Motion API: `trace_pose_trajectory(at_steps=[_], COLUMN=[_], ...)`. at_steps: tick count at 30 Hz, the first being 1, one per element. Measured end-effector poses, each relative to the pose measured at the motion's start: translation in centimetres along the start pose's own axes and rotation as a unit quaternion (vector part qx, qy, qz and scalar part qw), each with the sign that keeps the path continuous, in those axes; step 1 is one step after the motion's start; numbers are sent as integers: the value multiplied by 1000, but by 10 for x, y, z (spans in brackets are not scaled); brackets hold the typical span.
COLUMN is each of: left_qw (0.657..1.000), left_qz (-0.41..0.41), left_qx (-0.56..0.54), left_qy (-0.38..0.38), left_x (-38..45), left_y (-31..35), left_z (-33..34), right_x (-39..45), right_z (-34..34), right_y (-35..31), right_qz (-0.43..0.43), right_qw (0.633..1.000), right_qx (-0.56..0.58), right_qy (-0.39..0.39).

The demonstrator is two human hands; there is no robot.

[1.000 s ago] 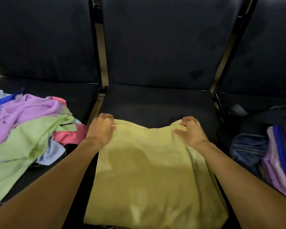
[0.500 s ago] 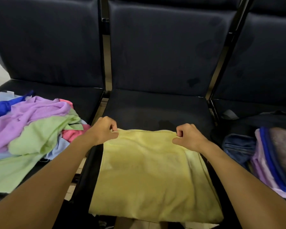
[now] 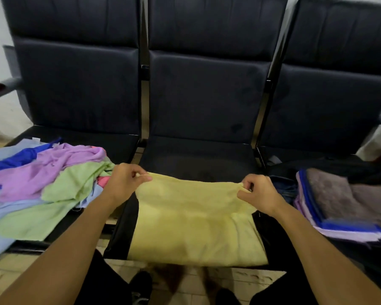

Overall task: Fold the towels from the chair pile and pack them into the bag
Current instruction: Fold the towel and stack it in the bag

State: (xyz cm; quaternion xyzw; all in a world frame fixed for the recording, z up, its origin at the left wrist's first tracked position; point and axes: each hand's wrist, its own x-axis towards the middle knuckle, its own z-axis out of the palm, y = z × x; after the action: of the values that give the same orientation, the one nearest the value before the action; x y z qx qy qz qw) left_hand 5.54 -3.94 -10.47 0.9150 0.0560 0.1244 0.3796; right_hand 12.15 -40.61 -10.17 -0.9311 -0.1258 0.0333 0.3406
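on the left seat lies a loose pile of towels (image 3: 46,186), purple, green, blue and pink, its near and left edges cut off by the frame. the left hand (image 3: 124,182) pinches the far left corner of the yellow towel (image 3: 194,219), which lies across the middle seat (image 3: 196,155) with its near edge hanging at the seat front. the right hand (image 3: 259,193) pinches the far right corner. on the right seat a stack of folded towels (image 3: 339,205) sits in a dark bag (image 3: 330,165), whose outline is hard to make out and partly cropped.
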Motion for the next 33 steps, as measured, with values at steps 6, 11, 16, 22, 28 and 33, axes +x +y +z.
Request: trace_pose_trajectory(at_steps=[6,11,16,22,28,33], left_qw=[998,996,995,995,987,990], left_qz=[17,86,82,78,127,122], left_qx=[-27,2,48,59,69,31], left_qy=[45,16,-28,37,76,61], left_x=[-35,-63,-82,-101,-107,-113], left_y=[18,16,8,14,18,18], left_z=[-12,-18,-22,-23,-23,-23], right_x=[-42,-68,-93,-132,-146,-146], right_z=[-25,-31,-36,-32,-36,-37], right_y=[1,16,27,27,20,16], right_qz=[-27,-58,-59,-103,-56,-29], right_qw=[997,990,985,983,983,979], right_qx=[-33,-74,-103,-64,-36,0], right_qy=[71,109,123,139,172,203])
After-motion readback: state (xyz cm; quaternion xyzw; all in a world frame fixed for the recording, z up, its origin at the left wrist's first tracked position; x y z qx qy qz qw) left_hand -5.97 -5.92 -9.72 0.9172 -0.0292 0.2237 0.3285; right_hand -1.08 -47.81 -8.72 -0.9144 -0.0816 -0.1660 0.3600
